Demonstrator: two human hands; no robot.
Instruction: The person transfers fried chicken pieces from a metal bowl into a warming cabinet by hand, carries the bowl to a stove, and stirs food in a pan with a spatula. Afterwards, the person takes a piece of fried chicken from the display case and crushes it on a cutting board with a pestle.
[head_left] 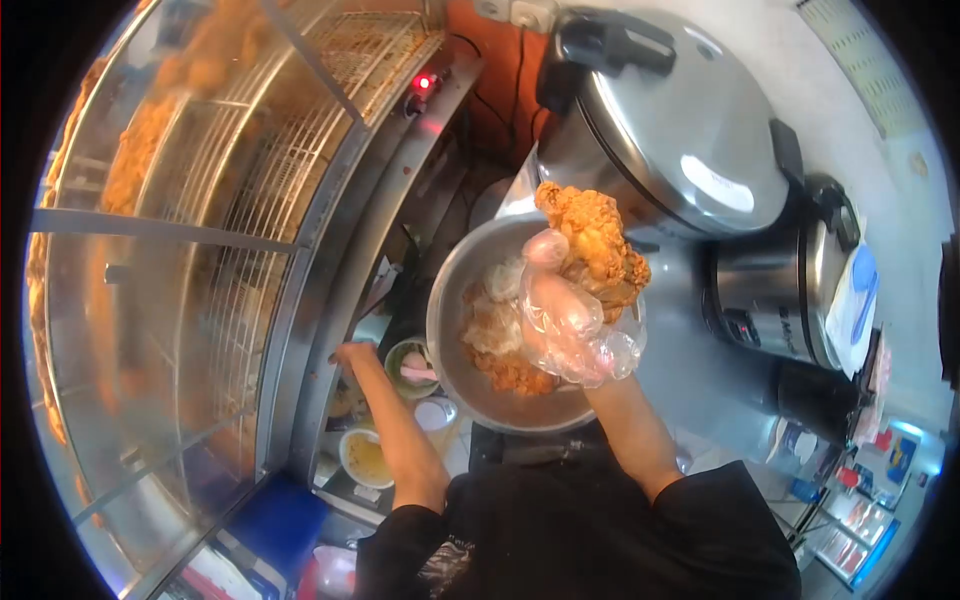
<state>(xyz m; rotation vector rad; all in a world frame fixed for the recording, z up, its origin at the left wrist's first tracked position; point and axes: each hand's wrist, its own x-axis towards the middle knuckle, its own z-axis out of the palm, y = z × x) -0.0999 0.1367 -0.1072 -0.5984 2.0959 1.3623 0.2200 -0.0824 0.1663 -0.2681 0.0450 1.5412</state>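
Observation:
My right hand (570,315), in a clear plastic glove, grips a piece of fried chicken (598,240) with a craggy golden crust, held up over a large metal bowl (447,385). More fried chicken (515,374) lies at the bottom of the bowl, beside some crumpled clear plastic (495,325). My left hand (354,352) is bare and reaches to the lower metal edge of the glass display cabinet (345,235). It is small in view, and its fingers are partly hidden, so their grip does not show.
Fried pieces (160,130) sit behind the cabinet's glass, near wire racks (290,130). A big steel cooker (680,120) stands beyond the bowl, and a smaller cooker (765,290) to its right. Below my left arm are a tub of yellow liquid (367,458) and a green bowl (410,367).

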